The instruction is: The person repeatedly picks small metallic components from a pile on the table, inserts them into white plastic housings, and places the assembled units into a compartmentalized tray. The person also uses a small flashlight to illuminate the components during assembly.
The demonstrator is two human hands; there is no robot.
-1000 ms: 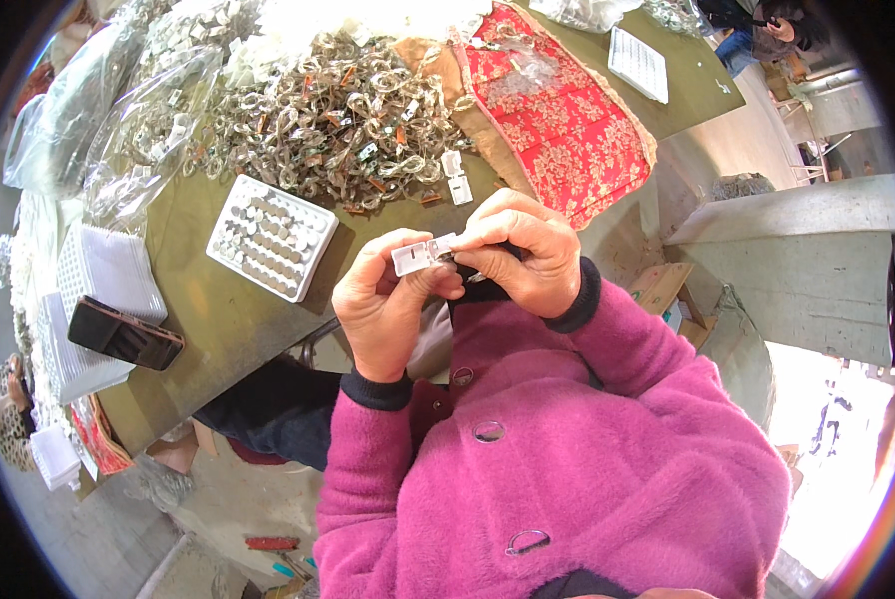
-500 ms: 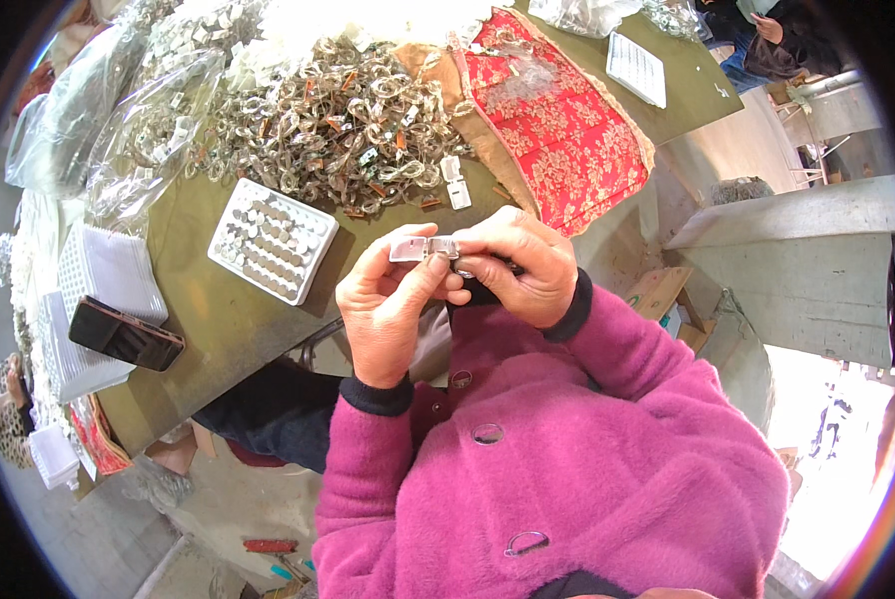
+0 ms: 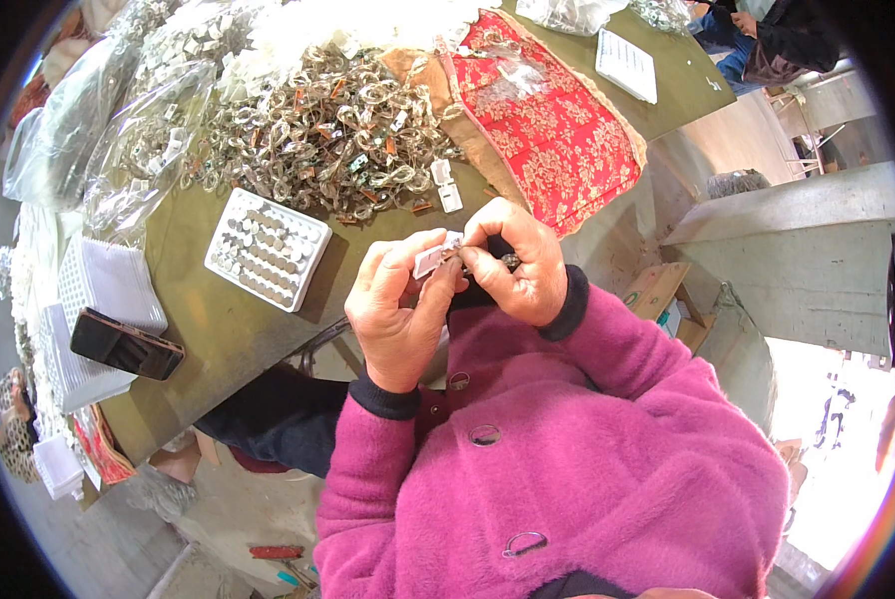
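My left hand (image 3: pixel 397 309) pinches a small whitish plastic case (image 3: pixel 429 262) between thumb and fingers, held tilted above my lap at the table edge. My right hand (image 3: pixel 519 265) meets it from the other side, thumb and forefinger closed at the case's end. A bit of dark, coiled-looking material (image 3: pixel 510 262) shows within the right hand's grip; its kind is unclear. Just beyond my hands, a similar white case (image 3: pixel 446 187) lies opened out on the table. To the left sits a white tray (image 3: pixel 309 268) with rows of round silvery discs.
A large heap of coiled wires with small parts (image 3: pixel 327 130) covers the table ahead. Red floral cloth (image 3: pixel 557 130) lies to its right, a white tray (image 3: pixel 627 65) beyond. Stacked white trays (image 3: pixel 118 280) and a dark phone (image 3: pixel 126 342) are at left. Another person (image 3: pixel 782 40) is at far right.
The case has turned from nearly level to tilted, its left end lower. My left hand has shifted slightly right, and more dark material shows in my right hand.
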